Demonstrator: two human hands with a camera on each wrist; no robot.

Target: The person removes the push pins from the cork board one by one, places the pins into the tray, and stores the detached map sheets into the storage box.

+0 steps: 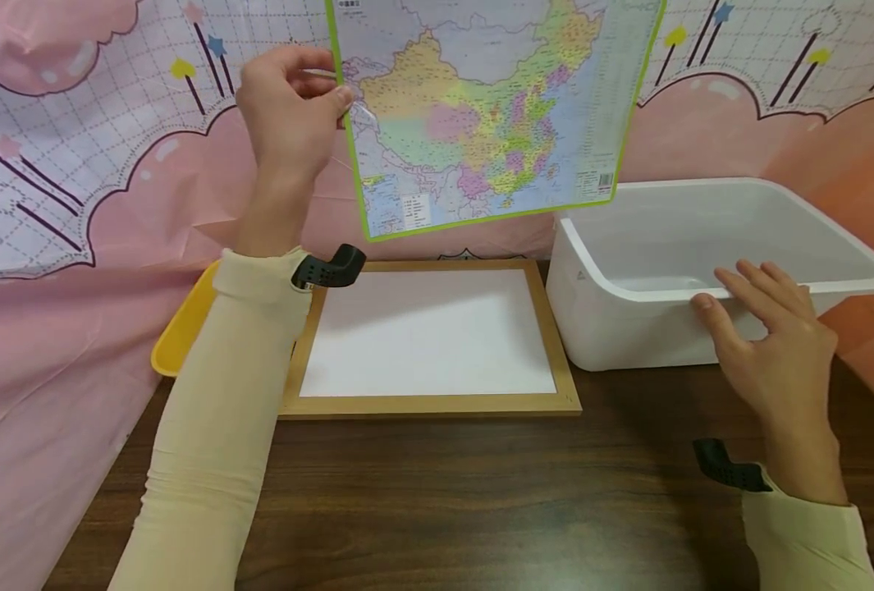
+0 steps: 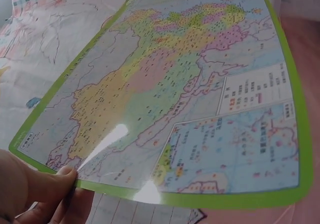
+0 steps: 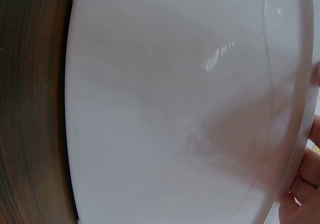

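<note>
My left hand [image 1: 289,103] is raised and pinches the left edge of a map of China [image 1: 473,123] between thumb and fingers. The map is a flat glossy sheet with a bright green border, held up slightly tilted, its top cut off in the head view. In the left wrist view, the thumb [image 2: 65,176] lies over the map's printed face near a corner. My right hand [image 1: 776,345] is at the near rim of a white plastic bin [image 1: 643,328], its fingers extended over the rim. The right wrist view shows those fingers [image 3: 305,184] right at the rim.
Under the map, a wood-framed whiteboard [image 1: 429,336] lies on the dark wooden table [image 1: 437,492]. Behind my left forearm, a yellow tray [image 1: 185,328] is partly hidden. A pink patterned cloth [image 1: 148,213] hangs along the back.
</note>
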